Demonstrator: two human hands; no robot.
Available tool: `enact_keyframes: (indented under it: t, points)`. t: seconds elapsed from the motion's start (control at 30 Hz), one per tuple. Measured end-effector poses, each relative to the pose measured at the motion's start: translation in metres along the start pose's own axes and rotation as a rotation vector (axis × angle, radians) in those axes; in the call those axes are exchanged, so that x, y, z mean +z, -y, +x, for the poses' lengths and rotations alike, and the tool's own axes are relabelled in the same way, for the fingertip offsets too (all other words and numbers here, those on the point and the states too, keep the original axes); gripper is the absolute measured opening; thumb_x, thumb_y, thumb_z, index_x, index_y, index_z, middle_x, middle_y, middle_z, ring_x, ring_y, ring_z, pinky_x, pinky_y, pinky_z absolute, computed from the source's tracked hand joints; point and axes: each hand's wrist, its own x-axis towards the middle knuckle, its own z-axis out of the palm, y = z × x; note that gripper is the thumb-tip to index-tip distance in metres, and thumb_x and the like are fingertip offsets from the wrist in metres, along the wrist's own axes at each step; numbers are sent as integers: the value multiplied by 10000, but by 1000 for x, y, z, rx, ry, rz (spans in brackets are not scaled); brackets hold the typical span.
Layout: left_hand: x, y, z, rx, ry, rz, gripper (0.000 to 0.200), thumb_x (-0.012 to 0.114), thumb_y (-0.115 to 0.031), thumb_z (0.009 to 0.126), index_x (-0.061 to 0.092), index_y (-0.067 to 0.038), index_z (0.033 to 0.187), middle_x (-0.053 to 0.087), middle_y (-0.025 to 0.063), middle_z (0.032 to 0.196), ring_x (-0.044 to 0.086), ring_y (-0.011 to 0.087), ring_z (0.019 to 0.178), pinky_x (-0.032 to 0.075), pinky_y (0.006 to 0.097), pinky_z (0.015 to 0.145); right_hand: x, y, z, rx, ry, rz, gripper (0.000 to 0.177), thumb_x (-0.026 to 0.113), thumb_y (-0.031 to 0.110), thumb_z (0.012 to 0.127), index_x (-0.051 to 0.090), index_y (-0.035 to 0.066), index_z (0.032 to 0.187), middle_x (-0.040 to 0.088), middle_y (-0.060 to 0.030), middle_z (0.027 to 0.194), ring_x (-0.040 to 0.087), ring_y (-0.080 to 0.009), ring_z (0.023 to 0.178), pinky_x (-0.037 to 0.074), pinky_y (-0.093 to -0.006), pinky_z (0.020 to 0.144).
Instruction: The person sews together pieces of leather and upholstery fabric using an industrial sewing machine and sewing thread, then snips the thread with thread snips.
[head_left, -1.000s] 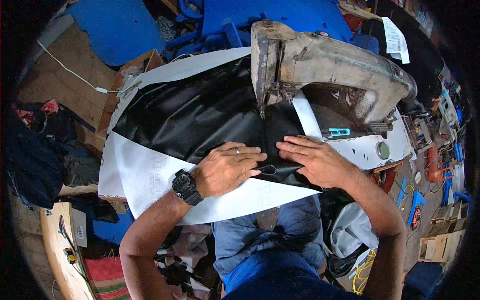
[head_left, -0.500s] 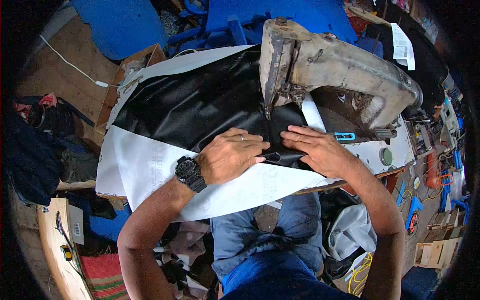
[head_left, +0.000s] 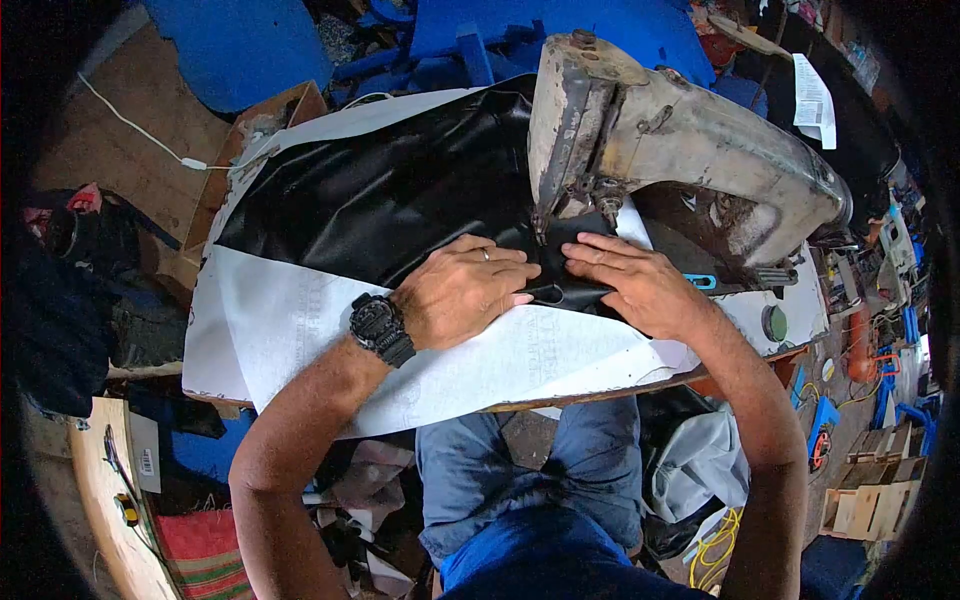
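Glossy black fabric (head_left: 380, 200) lies on a white sheet (head_left: 300, 330) printed with faint grey lettering. The sewing machine (head_left: 690, 140) is dirty cream, stained rust-brown. The wristwatch (head_left: 380, 328) is black and the jeans (head_left: 500, 480) are blue. At lower left is a red-and-green striped rug (head_left: 205, 555).

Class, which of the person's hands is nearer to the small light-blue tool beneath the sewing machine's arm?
Right. The right hand lies flat just beside the light-blue tool; the left hand lies farther off, on the right hand's other side.

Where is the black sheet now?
In the head view, the black sheet lies over the white sheet, left of centre, running under the sewing machine; the left hand and the right hand press its near edge.
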Motion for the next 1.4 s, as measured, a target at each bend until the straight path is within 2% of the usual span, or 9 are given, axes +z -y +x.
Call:
enact_keyframes:
  t: [0.53, 0.63, 0.73, 0.8, 0.9, 1.07, 1.2, 1.23, 1.4]
  points:
    - [1, 27, 13, -19, -19, 93, 364, 685, -280, 1042, 710, -42, 1318, 776, 129, 1252, 733, 276, 1175, 527, 431, 1062, 4, -22, 22, 28, -50, -1, 484, 720, 186, 968, 650, 41, 1424, 574, -53, 1586, 544, -327, 1440, 424, -434, 1247]
    - [3, 27, 16, -76, 36, 139, 395, 637, -354, 1061, 704, -59, 1315, 769, 142, 1239, 721, 284, 1184, 510, 466, 1081, -1, -20, 21, 129, -87, 104, 455, 715, 193, 982, 662, 18, 1399, 621, -104, 1533, 564, -359, 1419, 444, -460, 1211]
    - [-6, 9, 11, -163, 5, 183, 430, 681, -326, 1038, 678, -33, 1352, 772, 151, 1220, 728, 303, 1153, 521, 440, 1064, -13, 7, 1, 233, -305, 232, 468, 732, 224, 981, 665, 2, 1388, 646, -188, 1480, 565, -390, 1416, 458, -482, 1179]
    - [-6, -13, -1, -211, -283, 83, 460, 693, -310, 1027, 646, 4, 1360, 694, 226, 1348, 655, 366, 1276, 489, 467, 1107, -19, 27, -23, 100, -366, 269, 524, 774, 287, 962, 667, 12, 1395, 662, -250, 1415, 589, -409, 1370, 464, -485, 1158]
    - [-19, -57, -17, -253, -281, -14, 598, 725, -389, 993, 611, 35, 1400, 690, 237, 1314, 646, 388, 1269, 437, 501, 1163, -16, 81, -30, 191, -259, 234, 525, 833, 270, 886, 696, 8, 1321, 693, -243, 1230, 642, -417, 1155, 496, -495, 1057]
    - [-21, -94, -25, -215, -120, 108, 831, 789, -529, 909, 572, 72, 1440, 693, 227, 1240, 633, 392, 1254, 396, 536, 1191, -7, 86, -25, 61, -305, 145, 324, 812, 144, 821, 717, -9, 1091, 645, -177, 1020, 638, -384, 1022, 510, -488, 919]
    - [-38, -132, -44, -252, 11, 149, 512, 875, -315, 759, 749, -28, 1164, 695, 199, 1239, 646, 356, 1242, 419, 512, 1185, -23, 121, -51, -196, -396, 29, 156, 782, 117, 819, 694, 27, 911, 569, -116, 925, 615, -329, 962, 513, -446, 843]
    - [-37, -146, -50, -268, 8, 195, 354, 834, -168, 726, 769, -62, 1057, 707, 169, 1270, 638, 336, 1290, 421, 509, 1191, -26, 128, -58, -199, -375, -5, 149, 781, 121, 823, 685, 34, 897, 559, -110, 917, 612, -323, 955, 513, -445, 835]
    - [-23, -134, -81, -226, -96, 290, 332, 690, 2, 782, 757, -60, 1101, 731, 127, 1310, 611, 310, 1362, 399, 532, 1220, -10, 122, -70, -167, -375, 94, 174, 789, 141, 831, 637, 60, 850, 527, -90, 917, 607, -289, 920, 511, -427, 819]
